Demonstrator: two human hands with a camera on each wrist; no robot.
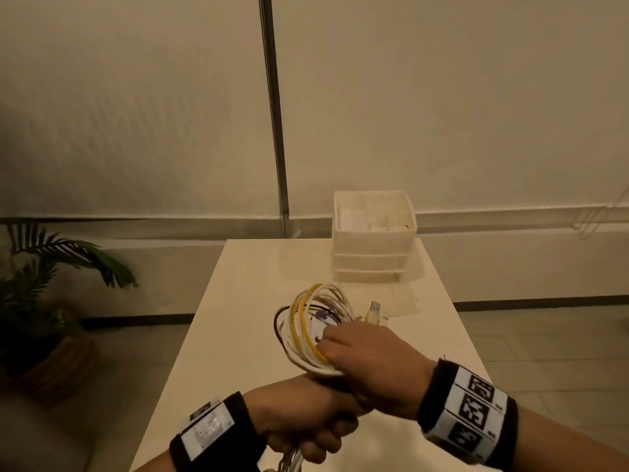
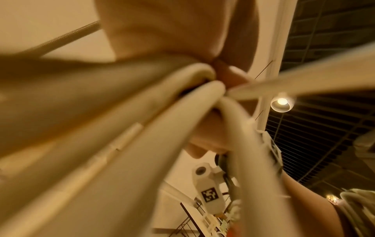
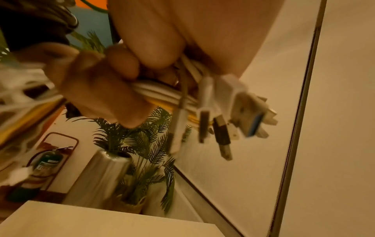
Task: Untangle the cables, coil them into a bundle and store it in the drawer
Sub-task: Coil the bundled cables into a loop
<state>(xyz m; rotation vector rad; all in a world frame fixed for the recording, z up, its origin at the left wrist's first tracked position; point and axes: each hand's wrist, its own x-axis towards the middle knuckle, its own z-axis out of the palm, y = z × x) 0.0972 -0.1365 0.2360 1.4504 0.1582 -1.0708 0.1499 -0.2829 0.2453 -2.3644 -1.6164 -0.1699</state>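
Note:
A coil of white, yellow and dark cables is held above the white table. My right hand grips the coil at its near right side, fingers curled round the strands. Several plug ends stick out past its fingers, also seen at the coil's far side as connectors. My left hand sits just below and behind, fist closed round the white cable strands that trail down from the coil. The white drawer unit stands at the table's far end, drawers closed.
A potted palm stands on the floor left of the table. White wall panels and a dark vertical pole rise behind. A fire extinguisher shows in the right wrist view. Bare tabletop lies between the coil and the drawer unit.

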